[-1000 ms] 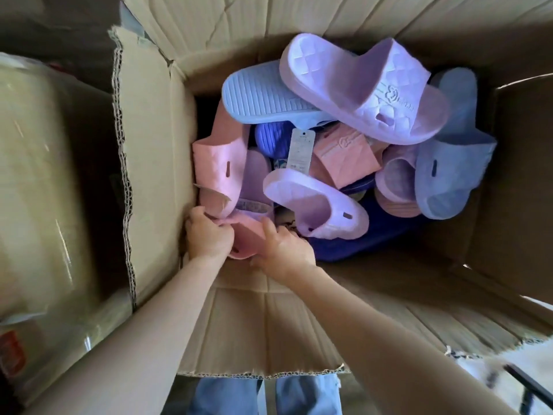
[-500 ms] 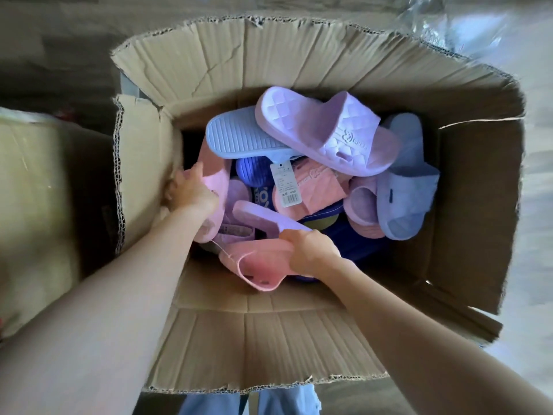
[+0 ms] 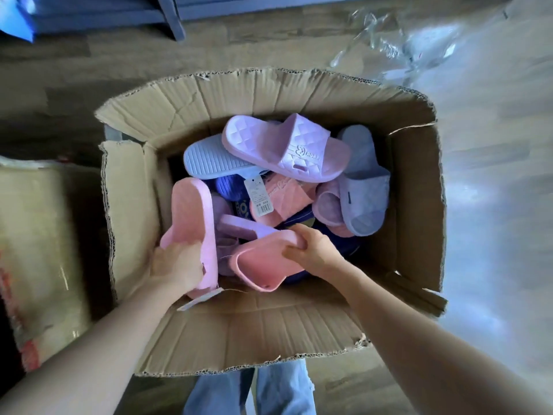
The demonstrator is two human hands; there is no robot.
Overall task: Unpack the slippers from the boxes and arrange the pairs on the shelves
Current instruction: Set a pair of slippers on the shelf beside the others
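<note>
On wooden floor (image 3: 209, 46), open cardboard box (image 3: 269, 330)

Navy slipper (image 3: 352, 250) mostly beneath others.

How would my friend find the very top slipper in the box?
Find the open cardboard box on the floor. At the far side of its pile, a lilac slipper lies uppermost, strap up. Nothing covers it, and its footbed is quilted in diamonds; the pale blue slipper tucked under it shows a ribbed sole instead.
</note>
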